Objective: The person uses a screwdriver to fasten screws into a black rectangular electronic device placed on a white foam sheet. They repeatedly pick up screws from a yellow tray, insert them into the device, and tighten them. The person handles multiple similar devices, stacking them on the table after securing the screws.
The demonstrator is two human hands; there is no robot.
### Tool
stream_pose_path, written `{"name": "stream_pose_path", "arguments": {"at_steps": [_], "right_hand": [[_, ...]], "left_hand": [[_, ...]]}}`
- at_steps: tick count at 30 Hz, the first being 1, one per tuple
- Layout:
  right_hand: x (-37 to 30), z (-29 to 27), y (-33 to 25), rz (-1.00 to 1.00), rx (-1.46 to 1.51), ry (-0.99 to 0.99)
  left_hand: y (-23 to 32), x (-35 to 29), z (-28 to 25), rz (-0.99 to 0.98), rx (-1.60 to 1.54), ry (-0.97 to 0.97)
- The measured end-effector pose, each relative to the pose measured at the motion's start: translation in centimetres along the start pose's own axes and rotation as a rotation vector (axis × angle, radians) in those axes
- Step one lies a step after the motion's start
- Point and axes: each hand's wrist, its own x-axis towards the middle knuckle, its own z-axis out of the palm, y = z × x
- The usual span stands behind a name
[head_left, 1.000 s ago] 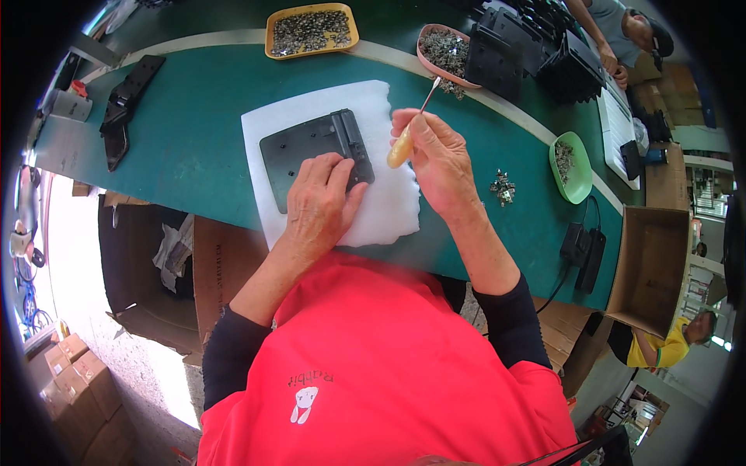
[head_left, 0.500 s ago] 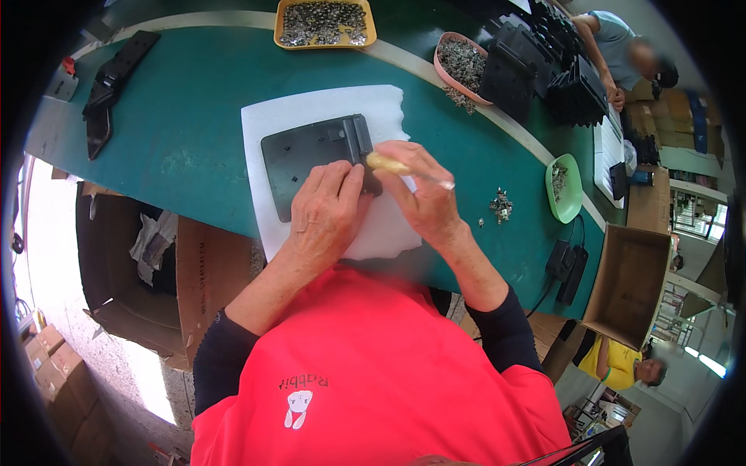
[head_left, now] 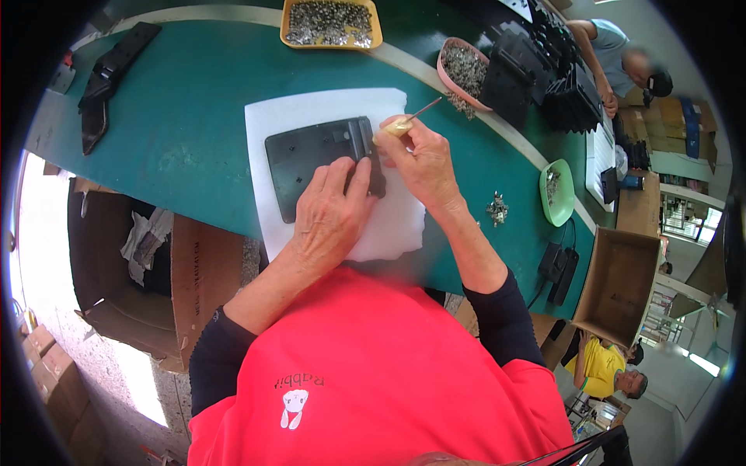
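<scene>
A black plastic panel [head_left: 299,159] with a raised ridge along its right side lies on a white foam sheet [head_left: 260,116]. My left hand [head_left: 330,206] rests on the panel's right part, fingers stretched across it toward the ridge. Just right of the ridge, my right hand [head_left: 423,159] is closed around the yellowish handle of a screwdriver [head_left: 399,126]. Its thin metal shaft points away to the upper right, free of the panel. My left thumb lies at the panel's near right edge.
Small metal parts fill a yellow tray [head_left: 330,45], a pink tray [head_left: 444,76] and a green bowl [head_left: 567,190]. A loose pile of them [head_left: 497,208] lies on the green table [head_left: 194,85]. Black panels [head_left: 575,97] are stacked far right, near a co-worker [head_left: 614,50]. Cardboard boxes [head_left: 206,279] flank the table.
My right hand has lifted slightly away and turned, so the screwdriver's shaft swings from lower right to upper right. My left hand's fingers have shifted a little on the panel.
</scene>
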Motion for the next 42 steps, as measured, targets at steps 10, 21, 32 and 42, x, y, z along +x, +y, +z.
{"name": "stream_pose_path", "arguments": {"at_steps": [10,21,32,42], "right_hand": [[5.7,-0.8,-0.7,0.112,0.183,-0.116],[5.0,1.8,-0.6,-0.354,-0.437,-0.047],[4.1,1.5,0.0,-0.35,-0.233,0.14],[-3.7,-4.5,1.0,0.303,0.682,-0.076]], "left_hand": [[0.4,1.1,0.2,0.011,0.146,-0.1],[1.0,1.0,-0.1,-0.03,0.109,-0.122],[1.5,1.3,0.4,0.104,0.155,-0.004],[3.3,1.5,-2.4,-0.042,-0.118,0.036]]}}
